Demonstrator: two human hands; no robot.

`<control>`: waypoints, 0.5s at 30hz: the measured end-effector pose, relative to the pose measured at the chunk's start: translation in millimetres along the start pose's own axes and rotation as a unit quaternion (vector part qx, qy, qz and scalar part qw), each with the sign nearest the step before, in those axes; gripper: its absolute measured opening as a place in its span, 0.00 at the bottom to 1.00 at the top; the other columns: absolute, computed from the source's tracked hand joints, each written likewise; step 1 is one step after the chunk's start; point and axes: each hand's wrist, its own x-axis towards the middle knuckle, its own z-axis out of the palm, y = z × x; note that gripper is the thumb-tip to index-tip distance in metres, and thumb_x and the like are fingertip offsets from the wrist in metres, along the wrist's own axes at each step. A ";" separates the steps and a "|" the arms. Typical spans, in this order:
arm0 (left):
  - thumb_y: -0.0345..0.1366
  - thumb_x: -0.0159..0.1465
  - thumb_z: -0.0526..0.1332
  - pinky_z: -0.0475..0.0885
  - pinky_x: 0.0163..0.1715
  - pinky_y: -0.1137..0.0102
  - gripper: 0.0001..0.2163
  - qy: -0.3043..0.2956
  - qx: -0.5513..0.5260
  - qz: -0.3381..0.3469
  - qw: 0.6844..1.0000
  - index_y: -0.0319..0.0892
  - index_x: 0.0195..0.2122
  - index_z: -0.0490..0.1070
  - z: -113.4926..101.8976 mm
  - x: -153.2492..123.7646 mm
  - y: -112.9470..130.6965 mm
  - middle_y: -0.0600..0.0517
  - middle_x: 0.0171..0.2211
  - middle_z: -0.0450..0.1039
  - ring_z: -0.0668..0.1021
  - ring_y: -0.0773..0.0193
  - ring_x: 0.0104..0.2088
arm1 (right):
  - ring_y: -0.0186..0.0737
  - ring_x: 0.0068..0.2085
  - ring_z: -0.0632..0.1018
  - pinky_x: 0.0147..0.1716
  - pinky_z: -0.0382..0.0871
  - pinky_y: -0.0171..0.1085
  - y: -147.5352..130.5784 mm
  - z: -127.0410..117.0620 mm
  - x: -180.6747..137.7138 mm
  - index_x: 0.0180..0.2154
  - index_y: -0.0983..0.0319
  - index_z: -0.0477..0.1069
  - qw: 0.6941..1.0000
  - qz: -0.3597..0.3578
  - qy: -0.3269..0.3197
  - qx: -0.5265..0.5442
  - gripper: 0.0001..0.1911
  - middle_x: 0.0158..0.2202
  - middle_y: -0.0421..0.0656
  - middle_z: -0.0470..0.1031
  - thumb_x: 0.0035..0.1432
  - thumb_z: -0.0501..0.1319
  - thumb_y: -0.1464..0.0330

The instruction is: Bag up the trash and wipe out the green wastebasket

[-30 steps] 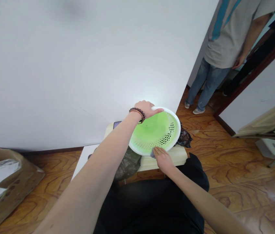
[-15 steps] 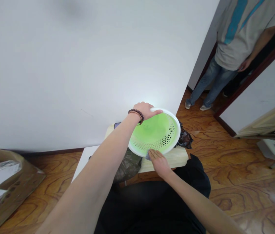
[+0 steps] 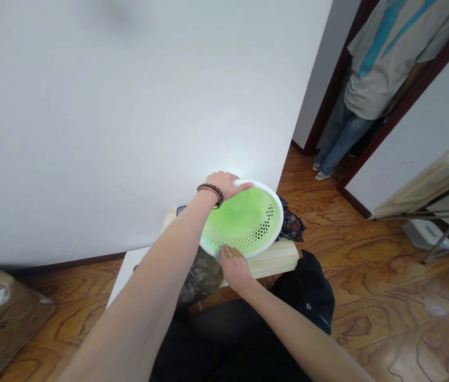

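A round green colander with a white rim (image 3: 248, 220) is tilted up on a small pale wooden table (image 3: 276, 254). My left hand (image 3: 224, 184), with a bead bracelet on the wrist, grips the colander's far rim. My right hand (image 3: 233, 264) lies on the near rim, fingers pressed on a small grey cloth (image 3: 219, 255) that shows only at its edge.
A white wall (image 3: 129, 106) rises right behind the table. Dark plastic bags (image 3: 204, 276) hang at the table's left and right sides. A person in jeans (image 3: 371, 79) stands in the doorway at the upper right. A cardboard box (image 3: 1, 318) sits on the wood floor at left.
My right hand with the cloth has slid left along the colander's near rim. The other person has stepped back into the doorway, and my view has shifted a little.
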 end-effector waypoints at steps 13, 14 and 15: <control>0.68 0.50 0.37 0.66 0.35 0.65 0.38 0.007 0.006 0.007 1.000 0.48 0.42 0.74 3.4 2.8 3.8 0.46 0.37 0.75 0.75 0.54 0.37 | 0.43 0.56 0.66 0.56 0.55 0.42 59.7 -15.5 -27.1 0.55 0.71 0.61 0.998 -0.040 -0.030 -0.039 0.22 0.55 0.54 0.65 0.60 0.49 0.75; 0.68 0.50 0.37 0.66 0.34 0.65 0.38 0.009 0.004 0.003 1.000 0.49 0.43 0.74 3.0 2.4 4.6 0.45 0.37 0.75 0.75 0.54 0.37 | 0.43 0.56 0.66 0.56 0.56 0.41 52.0 -13.7 -23.0 0.55 0.71 0.61 0.999 -0.035 -0.030 -0.028 0.22 0.55 0.54 0.65 0.60 0.49 0.73; 0.68 0.50 0.37 0.67 0.34 0.65 0.38 0.010 0.002 0.000 1.000 0.49 0.43 0.73 2.5 1.8 5.3 0.45 0.37 0.75 0.75 0.54 0.37 | 0.43 0.56 0.66 0.56 0.57 0.41 42.6 -11.5 -17.9 0.56 0.71 0.61 0.999 -0.033 -0.031 -0.013 0.22 0.55 0.54 0.65 0.61 0.49 0.72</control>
